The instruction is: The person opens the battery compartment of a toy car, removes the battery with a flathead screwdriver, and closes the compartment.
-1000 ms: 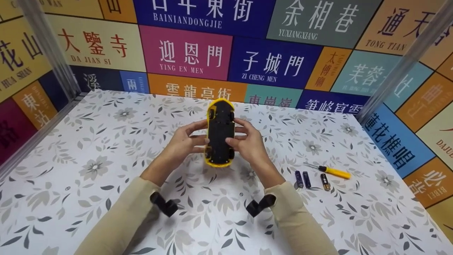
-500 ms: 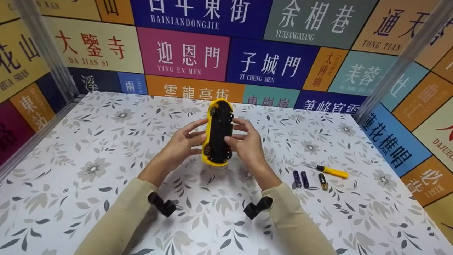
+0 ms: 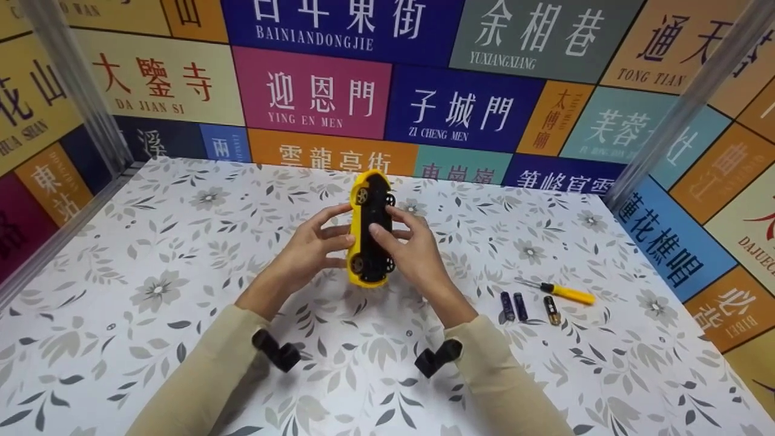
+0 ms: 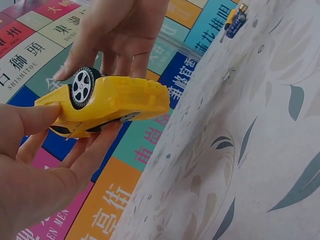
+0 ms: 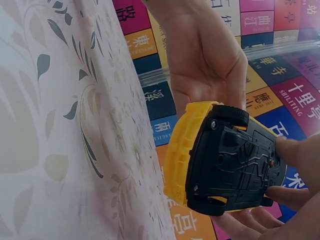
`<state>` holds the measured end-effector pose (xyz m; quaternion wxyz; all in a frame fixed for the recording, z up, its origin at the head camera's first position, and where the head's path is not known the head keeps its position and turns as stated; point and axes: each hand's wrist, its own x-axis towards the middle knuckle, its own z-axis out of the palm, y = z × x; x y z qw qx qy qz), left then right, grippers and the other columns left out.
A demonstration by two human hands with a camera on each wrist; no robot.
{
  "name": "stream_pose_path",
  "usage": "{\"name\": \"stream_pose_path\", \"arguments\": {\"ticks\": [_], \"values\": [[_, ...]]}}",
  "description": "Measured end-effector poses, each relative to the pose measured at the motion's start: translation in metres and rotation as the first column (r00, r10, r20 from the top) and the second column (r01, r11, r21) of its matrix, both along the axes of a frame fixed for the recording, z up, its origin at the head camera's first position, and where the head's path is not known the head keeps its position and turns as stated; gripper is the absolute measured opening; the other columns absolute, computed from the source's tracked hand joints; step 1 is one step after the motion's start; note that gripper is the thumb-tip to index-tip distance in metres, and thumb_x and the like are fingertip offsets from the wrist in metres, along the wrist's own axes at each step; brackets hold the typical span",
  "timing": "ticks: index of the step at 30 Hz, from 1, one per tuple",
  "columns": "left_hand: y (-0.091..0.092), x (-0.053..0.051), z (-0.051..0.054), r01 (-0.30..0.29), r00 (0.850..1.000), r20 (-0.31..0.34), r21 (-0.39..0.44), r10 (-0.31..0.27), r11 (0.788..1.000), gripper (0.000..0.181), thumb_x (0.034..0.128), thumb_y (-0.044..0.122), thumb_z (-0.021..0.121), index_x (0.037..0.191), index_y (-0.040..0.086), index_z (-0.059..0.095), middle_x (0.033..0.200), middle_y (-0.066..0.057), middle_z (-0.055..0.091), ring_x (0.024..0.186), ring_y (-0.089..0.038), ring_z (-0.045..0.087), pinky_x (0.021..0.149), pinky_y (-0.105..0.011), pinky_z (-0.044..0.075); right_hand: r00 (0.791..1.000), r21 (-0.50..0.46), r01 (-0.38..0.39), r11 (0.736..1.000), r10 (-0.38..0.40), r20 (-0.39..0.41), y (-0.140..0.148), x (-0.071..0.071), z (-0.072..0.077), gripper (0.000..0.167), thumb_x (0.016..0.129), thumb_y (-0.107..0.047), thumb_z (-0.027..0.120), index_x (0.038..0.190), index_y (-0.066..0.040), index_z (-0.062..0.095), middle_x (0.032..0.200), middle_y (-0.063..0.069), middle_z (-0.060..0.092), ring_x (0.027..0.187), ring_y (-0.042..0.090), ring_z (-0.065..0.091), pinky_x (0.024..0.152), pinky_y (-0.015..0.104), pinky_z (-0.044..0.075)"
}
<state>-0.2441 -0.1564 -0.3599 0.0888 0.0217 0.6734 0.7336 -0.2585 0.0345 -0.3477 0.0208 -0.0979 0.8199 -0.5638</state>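
A yellow toy car (image 3: 356,233) is held up above the table, its black underside (image 3: 373,254) turned toward me and one end pointing away. My left hand (image 3: 300,251) grips the yellow side, thumb and fingers bent around it. From the other side my right hand (image 3: 418,248) holds the car, with its thumb on the underside. Screws and moulded lines show on the black base (image 5: 235,160) in the right wrist view. A silver-spoked wheel (image 4: 83,88) and the yellow end of the body face the left wrist view. The car's roof is hidden in the head view.
Right of the hands, two dark batteries (image 3: 507,306) lie side by side on the flower-patterned tabletop (image 3: 363,375). Another battery (image 3: 551,310) with a copper-coloured end lies near a screwdriver (image 3: 568,293) with a yellow handle. Walls with coloured signs enclose the back and sides.
The toy car has turned about its length, so more of its yellow left side shows, and shifted slightly left. My right thumb has moved further across the underside.
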Motion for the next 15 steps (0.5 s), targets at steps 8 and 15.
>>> {"name": "stream_pose_path", "arguments": {"ticks": [8, 15], "values": [[-0.0004, -0.0008, -0.0013, -0.003, 1.000, -0.001, -0.007, 0.003, 1.000, 0.056, 0.1022, 0.011, 0.055, 0.153, 0.027, 0.039, 0.151, -0.016, 0.048, 0.130, -0.033, 0.056, 0.091, -0.043, 0.060, 1.000, 0.034, -0.011, 0.999, 0.010, 0.016, -0.0019, 0.0022, -0.0011, 0.074, 0.087, -0.039, 0.077, 0.151, -0.019, 0.044, 0.153, 0.011, 0.037, 0.133, 0.030, 0.054, 0.102, 0.045, 0.055], [0.0024, 0.0028, -0.0008, 0.016, 0.999, -0.044, -0.026, -0.017, 1.000, 0.055, 0.1036, 0.010, 0.051, 0.155, 0.025, 0.037, 0.151, -0.016, 0.048, 0.129, -0.033, 0.057, 0.089, -0.042, 0.060, 1.000, -0.005, -0.015, 1.000, 0.016, 0.023, -0.0015, 0.0022, -0.0024, 0.072, 0.088, -0.036, 0.076, 0.150, -0.016, 0.045, 0.154, 0.011, 0.038, 0.131, 0.032, 0.055, 0.101, 0.045, 0.056]]}}
